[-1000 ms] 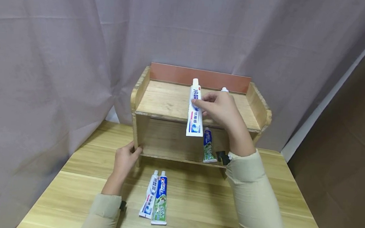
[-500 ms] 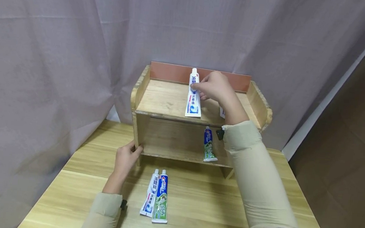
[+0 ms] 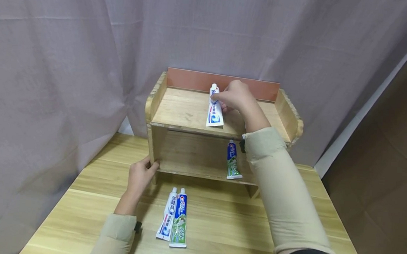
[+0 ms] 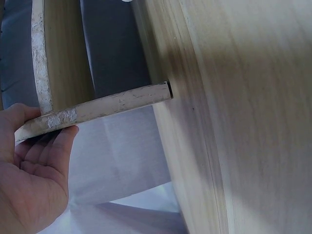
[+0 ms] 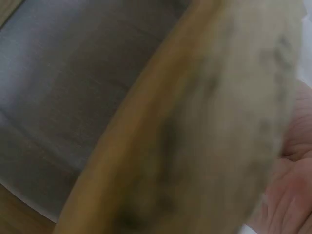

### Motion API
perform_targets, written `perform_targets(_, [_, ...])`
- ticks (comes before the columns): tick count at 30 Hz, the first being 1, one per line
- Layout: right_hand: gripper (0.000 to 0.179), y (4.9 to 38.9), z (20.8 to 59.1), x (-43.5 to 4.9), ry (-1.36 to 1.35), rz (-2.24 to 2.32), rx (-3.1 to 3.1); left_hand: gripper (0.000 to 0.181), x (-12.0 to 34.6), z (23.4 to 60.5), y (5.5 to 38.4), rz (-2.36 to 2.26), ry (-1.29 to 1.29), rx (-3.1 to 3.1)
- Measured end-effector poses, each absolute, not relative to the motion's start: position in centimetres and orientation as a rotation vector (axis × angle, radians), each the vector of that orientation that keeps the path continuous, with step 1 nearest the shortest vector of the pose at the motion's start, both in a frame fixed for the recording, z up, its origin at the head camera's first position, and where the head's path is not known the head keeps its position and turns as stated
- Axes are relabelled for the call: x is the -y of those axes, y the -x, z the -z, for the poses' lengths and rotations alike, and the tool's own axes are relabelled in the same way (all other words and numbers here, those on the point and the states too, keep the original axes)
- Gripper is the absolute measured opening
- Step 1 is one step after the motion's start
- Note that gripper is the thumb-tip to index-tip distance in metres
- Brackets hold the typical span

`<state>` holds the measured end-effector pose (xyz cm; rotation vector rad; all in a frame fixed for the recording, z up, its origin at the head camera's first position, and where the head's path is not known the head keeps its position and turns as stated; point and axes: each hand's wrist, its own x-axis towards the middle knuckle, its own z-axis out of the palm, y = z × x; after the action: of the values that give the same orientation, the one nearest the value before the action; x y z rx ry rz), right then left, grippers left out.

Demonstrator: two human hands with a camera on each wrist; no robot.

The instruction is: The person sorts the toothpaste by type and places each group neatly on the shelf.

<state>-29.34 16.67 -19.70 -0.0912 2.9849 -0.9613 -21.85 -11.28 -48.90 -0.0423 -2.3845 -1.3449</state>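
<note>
My right hand pinches a white toothpaste tube between thumb and fingers, cap toward the back, over the upper board of a small wooden shelf. Whether the tube touches the board I cannot tell. My left hand grips the shelf's left side panel low down; in the left wrist view, thumb and fingers of that left hand lie on either side of the panel edge. In the right wrist view a blurred shelf edge covers much of the right hand, and the tube's grip is hidden.
A blue-green toothpaste tube lies on the lower board. In front of the shelf, another white tube and a blue-green tube lie side by side on the wooden table. A grey curtain hangs behind.
My right hand has carried the white toothpaste tube back over the upper board, then lowered it. Another white tube there is now hidden by my right hand and arm. The left hand stays put.
</note>
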Motion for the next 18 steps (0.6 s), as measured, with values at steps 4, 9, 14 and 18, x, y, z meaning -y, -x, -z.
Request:
perform_targets(4, [0.032, 29.67, 20.0, -16.85, 0.067, 0.914, -3.009, 0.032, 11.29, 48.91, 21.85, 1.349, 0.057, 2.38])
perform_targets(9, [0.033, 29.82, 20.27, -17.07, 0.046, 0.882, -3.015, 0.032, 11.3, 48.89, 21.78, 1.331, 0.068, 2.377])
perform_targets(14, [0.035, 29.87, 20.41, -17.33, 0.053, 0.842, -3.018, 0.03, 11.28, 48.87, 21.71, 1.33, 0.064, 2.376])
perform_targets(18, [0.035, 29.93, 20.5, -17.45, 0.049, 0.852, -3.014, 0.029, 11.22, 48.88, 21.81, 1.342, 0.059, 2.374])
